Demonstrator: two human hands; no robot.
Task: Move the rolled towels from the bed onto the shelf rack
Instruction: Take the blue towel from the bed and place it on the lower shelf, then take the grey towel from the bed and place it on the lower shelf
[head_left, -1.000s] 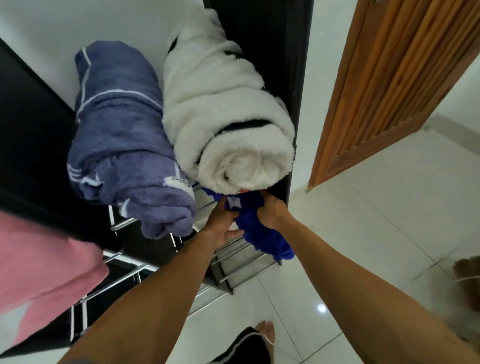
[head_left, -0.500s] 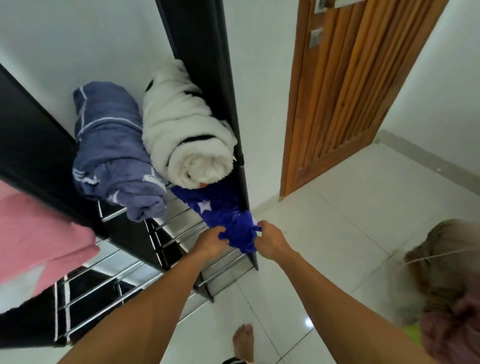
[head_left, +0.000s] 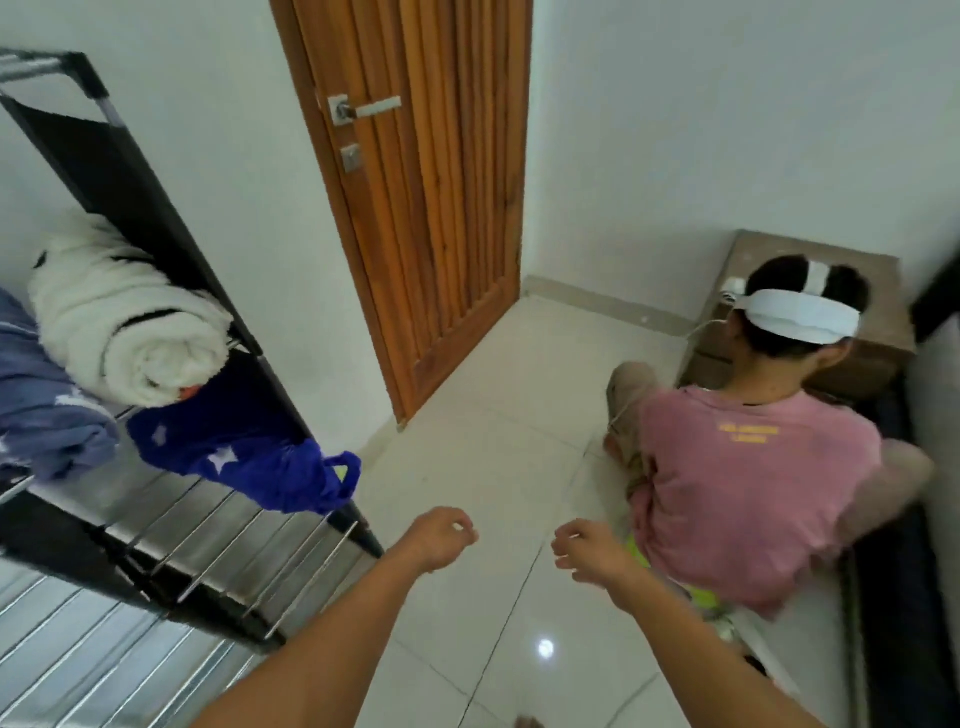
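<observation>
A black metal shelf rack (head_left: 291, 561) stands at the left against the white wall. On an upper shelf lie a rolled white towel (head_left: 119, 332) and a rolled grey-blue towel (head_left: 41, 415) side by side. A dark blue towel with white stars (head_left: 249, 462) lies on the shelf below, its end hanging over the rack's right edge. My left hand (head_left: 441, 538) and my right hand (head_left: 587, 551) hover over the floor right of the rack, fingers loosely curled, holding nothing. The bed is hardly visible.
A person in a pink shirt (head_left: 748, 493) with a white head strap crouches on the floor at the right, back to me. A closed wooden door (head_left: 415, 208) stands ahead. A brown cabinet (head_left: 810, 322) sits in the far right corner. White floor tiles (head_left: 493, 415) lie between.
Both hands have let go of the dark blue towel and drawn back from the rack. The view has swung right, showing the door and the crouching person.
</observation>
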